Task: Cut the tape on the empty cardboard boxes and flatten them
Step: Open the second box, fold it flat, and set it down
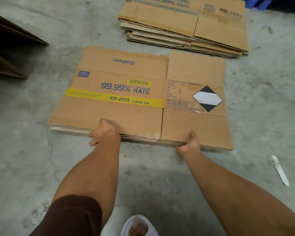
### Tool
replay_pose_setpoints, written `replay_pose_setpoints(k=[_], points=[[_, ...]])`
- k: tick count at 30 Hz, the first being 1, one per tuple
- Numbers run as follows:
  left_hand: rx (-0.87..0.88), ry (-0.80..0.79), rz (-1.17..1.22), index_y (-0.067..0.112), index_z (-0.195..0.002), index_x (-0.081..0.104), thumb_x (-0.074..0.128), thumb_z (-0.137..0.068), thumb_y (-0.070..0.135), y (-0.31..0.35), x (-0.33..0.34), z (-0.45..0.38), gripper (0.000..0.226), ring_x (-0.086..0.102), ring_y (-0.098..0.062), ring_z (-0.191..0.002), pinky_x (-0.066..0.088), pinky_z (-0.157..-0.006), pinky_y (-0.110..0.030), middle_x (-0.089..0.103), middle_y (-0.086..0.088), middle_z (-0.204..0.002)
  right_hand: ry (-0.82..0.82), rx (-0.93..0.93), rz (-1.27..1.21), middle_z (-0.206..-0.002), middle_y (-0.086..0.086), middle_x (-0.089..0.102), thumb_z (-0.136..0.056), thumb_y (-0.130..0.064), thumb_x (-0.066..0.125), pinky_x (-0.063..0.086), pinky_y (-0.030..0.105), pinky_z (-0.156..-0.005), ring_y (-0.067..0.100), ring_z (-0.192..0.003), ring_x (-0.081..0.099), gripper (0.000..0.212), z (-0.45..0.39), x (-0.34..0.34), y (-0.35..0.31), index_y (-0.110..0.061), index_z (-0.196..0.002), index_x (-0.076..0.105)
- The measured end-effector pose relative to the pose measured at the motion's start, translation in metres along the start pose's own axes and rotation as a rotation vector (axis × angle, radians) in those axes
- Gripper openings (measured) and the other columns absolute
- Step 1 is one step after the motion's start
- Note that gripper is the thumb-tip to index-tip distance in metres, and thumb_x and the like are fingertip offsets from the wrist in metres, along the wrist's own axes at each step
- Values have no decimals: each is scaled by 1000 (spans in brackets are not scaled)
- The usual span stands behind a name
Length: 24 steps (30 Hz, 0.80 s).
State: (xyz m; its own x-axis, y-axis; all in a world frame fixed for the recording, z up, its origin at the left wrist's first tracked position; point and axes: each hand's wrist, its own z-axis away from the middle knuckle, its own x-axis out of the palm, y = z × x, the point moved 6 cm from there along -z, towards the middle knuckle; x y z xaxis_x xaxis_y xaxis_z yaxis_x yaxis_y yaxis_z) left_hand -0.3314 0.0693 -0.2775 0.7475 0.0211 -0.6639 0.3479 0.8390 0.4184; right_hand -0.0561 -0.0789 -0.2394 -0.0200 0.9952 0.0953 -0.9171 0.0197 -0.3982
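A flattened brown cardboard box [126,103] with a yellow band and blue print lies on the concrete floor in the middle of the view. My left hand [103,132] grips its near edge, thumb on top and fingers curled under. My right hand [190,143] grips the same near edge further right, thumb on top of the lower flap. Bits of clear tape cling to the near edge between and left of my hands.
A stack of several flattened boxes [186,29] lies on the floor at the back right. A white-handled knife [280,170] lies on the floor at the right. Dark cardboard edges [10,40] jut in from the left. My sandalled foot [138,226] is at the bottom.
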Motion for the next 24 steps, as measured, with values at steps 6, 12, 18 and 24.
replay_pose_setpoints(k=[6, 12, 18, 24], points=[[-123, 251, 591, 2, -137, 36, 64, -84, 47, 4, -22, 38, 75, 50, -36, -121, 38, -101, -39, 45, -19, -138, -223, 21, 0, -115, 7, 62, -88, -23, 70, 46, 45, -103, 27, -111, 58, 42, -12, 7, -30, -19, -126, 53], [-69, -319, 1230, 16, -97, 61, 60, -87, 19, 36, -10, 56, 10, 69, -23, -83, 57, -78, -45, 71, -5, -95, -320, -21, 48, -115, 10, 60, -80, -14, 70, 51, 44, -96, 29, -108, 58, 36, 5, 10, -61, -19, -113, 55], [40, -545, 1185, 16, -90, 63, 56, -86, 10, 85, -20, 94, 10, 67, -31, -99, 54, -88, -48, 69, -9, -107, -287, -88, 35, -103, 6, 64, -74, -14, 69, 52, 36, -75, 28, -102, 61, 26, 44, 27, -121, -15, -98, 59], [135, -559, 1178, 14, -83, 59, 51, -91, 10, 184, -53, 172, 12, 66, -27, -80, 59, -70, -41, 70, -9, -84, -263, -185, 53, -83, 2, 59, -71, -22, 71, 45, 32, -63, 22, -78, 56, 19, 108, 77, -206, -15, -80, 56]])
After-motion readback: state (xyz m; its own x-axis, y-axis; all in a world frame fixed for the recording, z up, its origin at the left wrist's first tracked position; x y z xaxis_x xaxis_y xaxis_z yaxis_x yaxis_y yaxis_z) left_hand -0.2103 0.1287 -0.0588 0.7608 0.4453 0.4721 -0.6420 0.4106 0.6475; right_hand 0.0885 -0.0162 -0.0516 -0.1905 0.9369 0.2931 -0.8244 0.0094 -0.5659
